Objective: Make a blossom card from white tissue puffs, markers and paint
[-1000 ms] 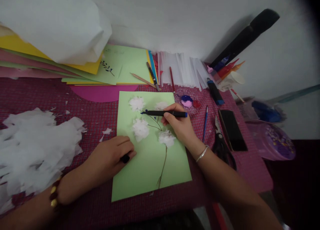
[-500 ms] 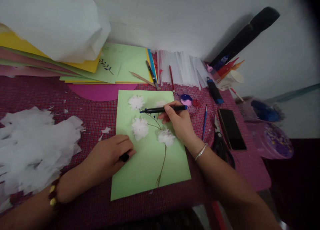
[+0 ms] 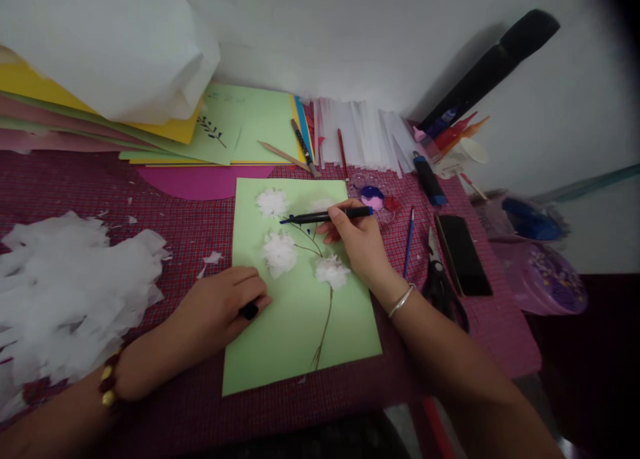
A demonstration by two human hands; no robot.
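Observation:
My right hand (image 3: 357, 236) grips a black marker with a blue end (image 3: 313, 216). Its tip is at the upper part of a light green sheet (image 3: 280, 352), by small blue marks on a drawn branch. White paper flowers, one of them (image 3: 280, 252) beside the branch, are on the sheet; another (image 3: 333, 271) tops a brown stem (image 3: 325, 332). My left hand (image 3: 225, 306) rests curled on the sheet's left edge, closed around a small black marker cap (image 3: 249, 310). Part of the upper right flower is hidden behind my right hand.
White tissue pieces (image 3: 75, 292) heap at the left. Paint blobs (image 3: 373, 198), a blue paintbrush (image 3: 409, 242), black scissors (image 3: 443, 289) and a phone (image 3: 463, 256) lie to the right. Colored paper (image 3: 260, 119), a pencil (image 3: 283, 154) and white strips (image 3: 360, 136) lie along the wall.
The view has shifted very slightly. Both hands keep nearly the same places, and the marker tip stays by the blue marks on the branch.

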